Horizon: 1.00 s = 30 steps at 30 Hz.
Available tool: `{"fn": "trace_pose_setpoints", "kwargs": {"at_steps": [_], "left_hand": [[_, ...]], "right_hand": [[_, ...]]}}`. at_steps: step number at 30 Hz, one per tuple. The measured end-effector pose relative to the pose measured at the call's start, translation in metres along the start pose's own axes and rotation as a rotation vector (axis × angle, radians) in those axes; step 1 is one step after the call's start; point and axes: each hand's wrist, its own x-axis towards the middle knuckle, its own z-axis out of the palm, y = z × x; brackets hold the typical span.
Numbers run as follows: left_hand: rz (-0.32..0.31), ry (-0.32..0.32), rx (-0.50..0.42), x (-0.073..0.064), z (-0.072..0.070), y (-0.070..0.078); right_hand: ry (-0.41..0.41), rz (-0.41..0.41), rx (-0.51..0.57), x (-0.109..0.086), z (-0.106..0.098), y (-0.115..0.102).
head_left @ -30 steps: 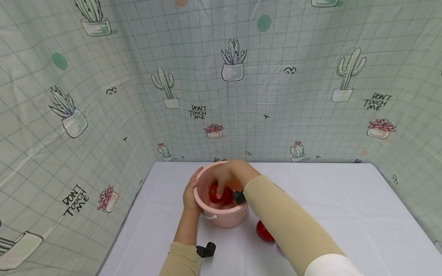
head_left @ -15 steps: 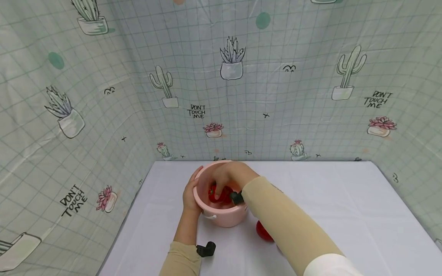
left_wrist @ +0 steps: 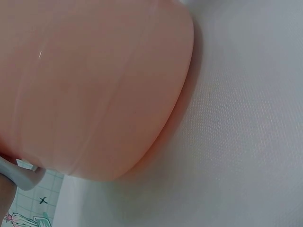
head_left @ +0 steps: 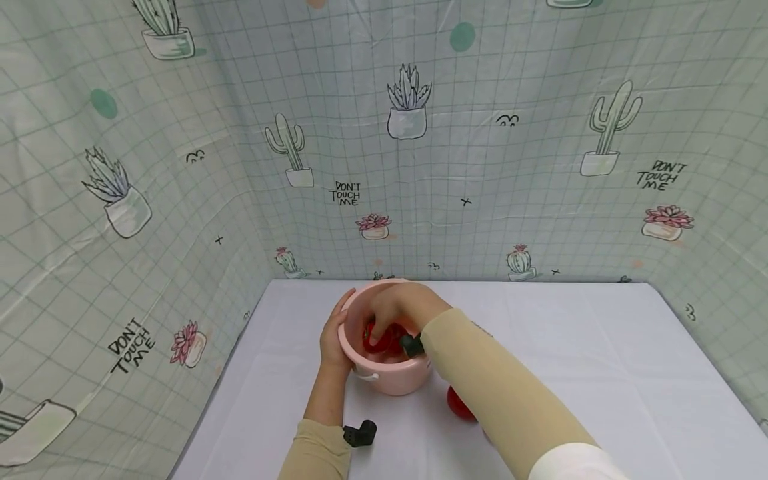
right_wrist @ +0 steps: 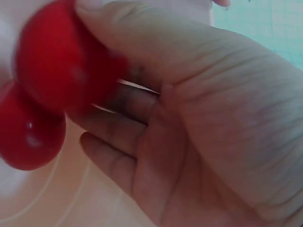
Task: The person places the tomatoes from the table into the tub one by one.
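A pink bucket (head_left: pixel 393 381) with a pale handle stands on the table. My left hand (head_left: pixel 333 340) holds it at the left side, thumb by the rim. Inside the bucket, my right hand (head_left: pixel 393 305) grips a red tomato (right_wrist: pixel 52 61), thumb on one side and fingers behind it. A second tomato (right_wrist: pixel 31 135) sits right against it in the bucket. The fingertips of the right hand are partly hidden behind the held tomato. In the left wrist view only the bucket's wall (left_wrist: pixel 94 85) and base edge show beside the tabletop.
Right of the bucket, another red round fruit (head_left: pixel 459 404) lies on the white table (head_left: pixel 576 360), partly hidden by the right sleeve (head_left: pixel 498 380). Something reddish shows faintly beneath that sleeve. A cactus-print cloth (head_left: pixel 456 160) stands behind and at both sides.
The right hand stays in the bucket, its fingers shifting slightly around the tomato. The left hand and bucket hold their place; the head view sways a little.
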Motion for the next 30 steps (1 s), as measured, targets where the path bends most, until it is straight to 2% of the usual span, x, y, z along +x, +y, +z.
{"fn": "trace_pose_setpoints", "kwargs": {"at_steps": [4, 5, 11, 16, 18, 22, 27, 30], "left_hand": [[-0.012, -0.003, -0.003, 0.000, 0.002, 0.000], [-0.012, -0.002, -0.007, 0.001, 0.003, 0.000], [-0.013, 0.002, -0.014, -0.001, 0.003, 0.001], [-0.027, -0.001, -0.028, -0.002, 0.003, 0.002], [-0.029, 0.005, -0.028, -0.002, 0.003, 0.001], [-0.025, 0.016, -0.017, -0.004, 0.003, 0.001], [-0.022, 0.028, -0.014, -0.005, 0.004, 0.003], [-0.016, 0.021, -0.005, -0.005, 0.006, 0.001]], "right_hand": [[0.061, 0.031, 0.133, -0.014, -0.002, -0.001], [0.074, 0.018, 0.131, -0.018, -0.004, -0.002], [0.171, -0.097, -0.068, -0.042, -0.015, 0.001], [0.278, -0.209, -0.094, -0.068, -0.016, 0.023], [0.360, -0.232, -0.079, -0.082, -0.011, 0.036], [0.516, -0.227, 0.016, -0.111, 0.007, 0.068], [0.589, -0.174, 0.176, -0.142, 0.040, 0.105], [0.620, -0.160, 0.240, -0.155, 0.063, 0.130]]}}
